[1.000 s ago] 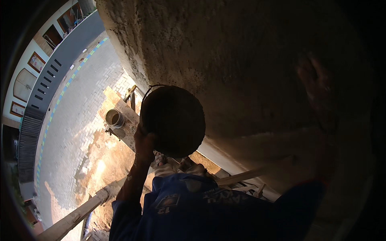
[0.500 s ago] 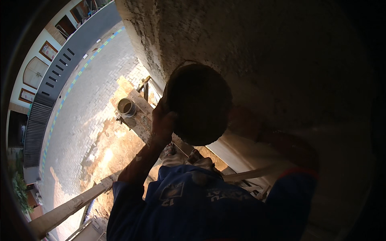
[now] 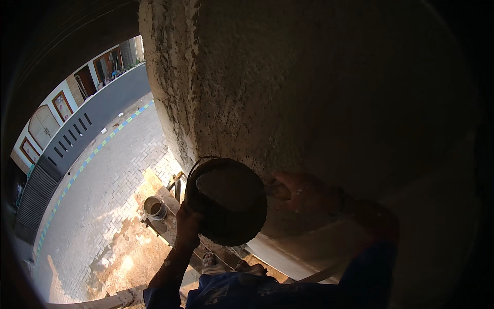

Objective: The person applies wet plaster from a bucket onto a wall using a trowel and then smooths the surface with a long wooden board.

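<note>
A dark round bucket is in front of me, close to the rough wall, and I look down into its mouth. My left hand is closed on its left side. On the other side, my right hand is wrapped round the handle of what looks like a trowel. A paler rounded patch lies inside the bucket; deep shade hides whether it is the blade or mortar. The fingers of my right hand are only dimly visible.
My feet are on scaffold planks. A small bucket stands farther along them. A pole crosses at the lower left. Below lies a paved yard, with a grey boundary wall beyond.
My view has tilted up, so more wall shows and the bucket sits lower. The paler patch in the bucket and the tool handle in my right hand are now visible.
</note>
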Motion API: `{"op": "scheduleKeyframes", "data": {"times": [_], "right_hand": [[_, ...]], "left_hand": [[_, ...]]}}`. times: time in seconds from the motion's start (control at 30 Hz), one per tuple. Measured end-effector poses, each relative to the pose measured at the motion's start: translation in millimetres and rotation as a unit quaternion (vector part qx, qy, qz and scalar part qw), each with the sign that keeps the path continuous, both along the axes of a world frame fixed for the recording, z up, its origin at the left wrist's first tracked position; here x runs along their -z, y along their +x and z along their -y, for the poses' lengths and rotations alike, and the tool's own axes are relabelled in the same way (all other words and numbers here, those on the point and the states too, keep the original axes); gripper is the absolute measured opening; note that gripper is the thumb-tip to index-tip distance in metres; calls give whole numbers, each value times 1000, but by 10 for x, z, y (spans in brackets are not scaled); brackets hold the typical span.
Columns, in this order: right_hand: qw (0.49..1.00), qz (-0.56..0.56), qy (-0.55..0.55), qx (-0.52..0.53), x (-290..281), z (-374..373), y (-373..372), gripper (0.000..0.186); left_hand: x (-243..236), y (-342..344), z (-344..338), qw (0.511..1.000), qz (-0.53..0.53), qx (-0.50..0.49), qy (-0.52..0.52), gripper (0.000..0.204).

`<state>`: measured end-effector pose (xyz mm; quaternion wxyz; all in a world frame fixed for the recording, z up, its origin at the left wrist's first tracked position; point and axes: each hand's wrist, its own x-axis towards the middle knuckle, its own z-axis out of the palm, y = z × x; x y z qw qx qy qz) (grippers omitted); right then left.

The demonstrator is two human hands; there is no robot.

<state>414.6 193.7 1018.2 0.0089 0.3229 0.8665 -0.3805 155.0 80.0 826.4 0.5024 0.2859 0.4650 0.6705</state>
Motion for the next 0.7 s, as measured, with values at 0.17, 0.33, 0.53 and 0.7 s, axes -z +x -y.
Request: {"op": "scheduleKeyframes", "data": {"times": [0.17,0.33,0.53,0.7], "right_hand": [[982,-8,186,-28,-794,-222,-60,55],[941,-74,328,-38,-1584,-229,-82,72],[830,-146,513,166,-2502,-697,-56,54],[769,-259,548,203,-2815,-424,426,52]], "left_hand": [[-82,-101,57,997,-55,-55,-4,53],[26,-129,95,996,-50,-58,53,53],[48,-157,283,996,-24,-83,3,55],[55,-51,242,997,-13,-77,25,59]]}}
